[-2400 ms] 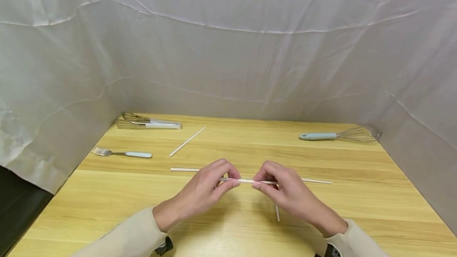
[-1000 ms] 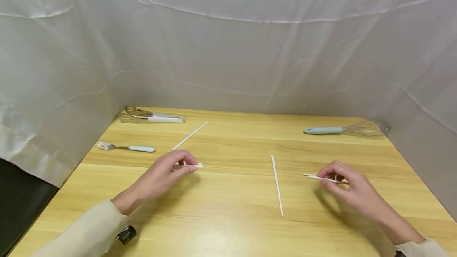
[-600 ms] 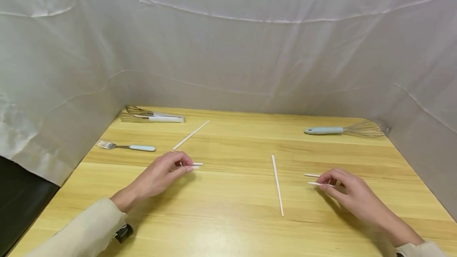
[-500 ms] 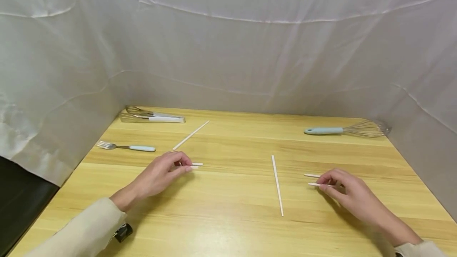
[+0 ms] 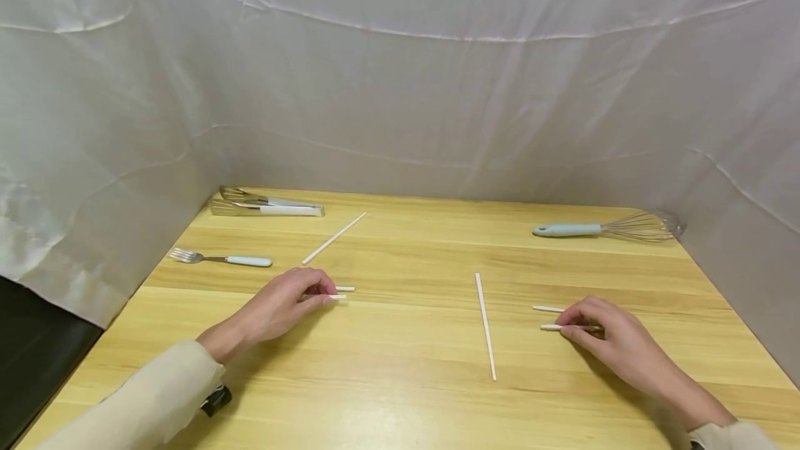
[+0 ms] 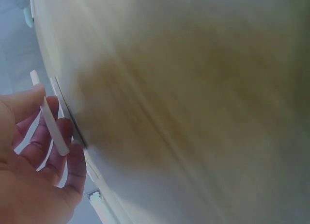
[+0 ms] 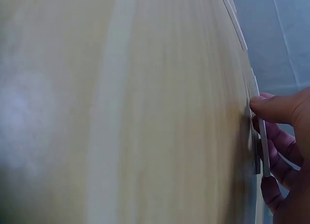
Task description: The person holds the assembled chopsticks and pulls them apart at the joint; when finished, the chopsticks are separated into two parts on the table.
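Note:
My left hand [image 5: 290, 304] pinches a short white stick piece [image 5: 339, 297] between thumb and fingers, low over the wooden table. The left wrist view shows this piece [image 6: 54, 127] slanting across the curled fingers. Just behind it lies another short stick [image 5: 346, 289], partly hidden by the hand. On the other side, my right hand [image 5: 609, 335] pinches a similar short piece [image 5: 550, 328], level and close to the tabletop; its blunt end shows in the right wrist view. A further short stick [image 5: 546, 309] lies behind that hand, its right part covered.
A long white stick [image 5: 485, 325] lies between the hands, another [image 5: 334, 238] farther back. Metal tongs [image 5: 269, 205] and a fork [image 5: 219, 259] are at left. A whisk [image 5: 609, 228] sits back right. Grey cloth [image 5: 400, 96] walls the table.
Both hands held one stick at the centre; they have since moved apart, each with a short piece. Each piece has then shifted slightly nearer the front, away from the stick behind it.

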A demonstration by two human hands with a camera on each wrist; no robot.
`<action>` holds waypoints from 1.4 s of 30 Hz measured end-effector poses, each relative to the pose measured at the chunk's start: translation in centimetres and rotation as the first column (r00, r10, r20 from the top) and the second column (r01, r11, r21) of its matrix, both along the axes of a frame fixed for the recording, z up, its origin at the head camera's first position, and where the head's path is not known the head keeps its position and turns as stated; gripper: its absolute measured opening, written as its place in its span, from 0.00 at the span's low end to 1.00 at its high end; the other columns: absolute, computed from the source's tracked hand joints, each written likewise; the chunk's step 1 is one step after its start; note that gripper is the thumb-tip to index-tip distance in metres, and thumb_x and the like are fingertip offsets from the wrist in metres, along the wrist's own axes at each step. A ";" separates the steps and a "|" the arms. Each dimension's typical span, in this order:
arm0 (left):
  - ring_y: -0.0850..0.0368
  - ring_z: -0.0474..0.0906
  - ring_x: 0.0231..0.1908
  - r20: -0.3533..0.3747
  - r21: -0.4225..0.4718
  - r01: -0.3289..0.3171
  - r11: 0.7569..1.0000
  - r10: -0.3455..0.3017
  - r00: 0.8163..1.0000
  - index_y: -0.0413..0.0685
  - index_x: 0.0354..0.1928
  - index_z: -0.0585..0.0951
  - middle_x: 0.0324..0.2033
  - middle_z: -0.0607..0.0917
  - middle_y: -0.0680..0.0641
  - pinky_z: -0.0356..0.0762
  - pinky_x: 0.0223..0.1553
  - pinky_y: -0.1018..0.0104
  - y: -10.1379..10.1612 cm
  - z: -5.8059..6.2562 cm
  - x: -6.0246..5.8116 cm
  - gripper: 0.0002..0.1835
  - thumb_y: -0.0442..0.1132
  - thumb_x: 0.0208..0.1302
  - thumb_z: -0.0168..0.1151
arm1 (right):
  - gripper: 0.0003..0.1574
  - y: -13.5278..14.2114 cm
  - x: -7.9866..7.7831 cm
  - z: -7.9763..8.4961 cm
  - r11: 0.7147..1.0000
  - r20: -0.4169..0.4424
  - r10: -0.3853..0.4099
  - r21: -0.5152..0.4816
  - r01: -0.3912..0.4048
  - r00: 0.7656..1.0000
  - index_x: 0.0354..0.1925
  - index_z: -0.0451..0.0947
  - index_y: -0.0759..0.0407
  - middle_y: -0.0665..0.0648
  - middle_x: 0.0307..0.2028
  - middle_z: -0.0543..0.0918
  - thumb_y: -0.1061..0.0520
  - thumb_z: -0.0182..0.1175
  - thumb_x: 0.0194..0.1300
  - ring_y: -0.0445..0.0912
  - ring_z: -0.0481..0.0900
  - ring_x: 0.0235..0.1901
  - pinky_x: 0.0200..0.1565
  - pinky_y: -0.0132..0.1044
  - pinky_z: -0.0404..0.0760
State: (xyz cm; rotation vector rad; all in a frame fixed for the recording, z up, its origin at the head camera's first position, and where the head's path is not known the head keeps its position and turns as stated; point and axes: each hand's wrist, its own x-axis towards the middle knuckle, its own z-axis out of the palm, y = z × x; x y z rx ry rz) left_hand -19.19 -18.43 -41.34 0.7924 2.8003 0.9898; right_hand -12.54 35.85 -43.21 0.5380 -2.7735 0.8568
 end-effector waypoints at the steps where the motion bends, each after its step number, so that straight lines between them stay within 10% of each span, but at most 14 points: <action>1: 0.62 0.77 0.42 0.001 -0.003 0.008 1.000 -0.008 1.000 0.55 0.45 0.87 0.39 0.86 0.60 0.79 0.49 0.65 0.0 0.0 0.0 0.02 0.40 0.79 0.67 | 0.16 0.0 0.0 0.0 1.000 0.001 0.000 0.002 0.000 1.000 0.43 0.87 0.39 0.39 0.41 0.85 0.63 0.75 0.69 0.29 0.83 0.41 0.42 0.28 0.86; 42: 0.62 0.79 0.43 -0.140 -0.122 0.044 0.991 -0.061 0.988 0.58 0.43 0.87 0.38 0.85 0.62 0.79 0.47 0.62 0.7 -0.2 0.0 0.05 0.36 0.74 0.71 | 0.12 -0.3 -0.3 0.2 0.998 0.043 -0.052 0.034 0.051 0.998 0.44 0.87 0.39 0.39 0.41 0.84 0.58 0.75 0.71 0.31 0.78 0.37 0.38 0.29 0.78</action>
